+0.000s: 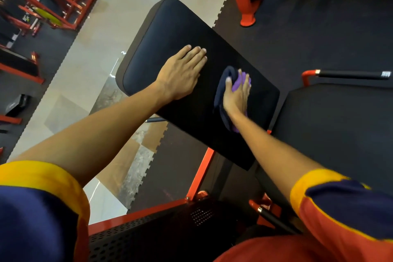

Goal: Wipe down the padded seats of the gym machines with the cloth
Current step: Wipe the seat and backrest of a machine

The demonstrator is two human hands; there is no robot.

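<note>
The right hand [236, 95] lies palm down on a bunched cloth of purple and dark blue fabric [219, 100]. Its fingers are spread and nearly straight, and the thumb lies along the dark fold, so it presses the cloth down rather than clutching it. The cloth sits on the near right part of a long black padded seat with rounded corners [170, 34], which looks like the spot being wiped.

The left hand [180, 74] rests flat on the same pad, just beside the cloth, with fingers straight and together and nothing in its hold. It probably braces the person's lean over the machine and steadies the pad against the rubbing.

The pad's far end is free of both hands, and by the look of it the wiping stroke would run that way.

A 2nd black pad [329, 123] lies close on the right, below a red-ended handle bar with a black grip [350, 74]. Under the first pad runs the machine's red steel frame [200, 172], with a black perforated metal plate [148, 232] nearest the person.
</note>
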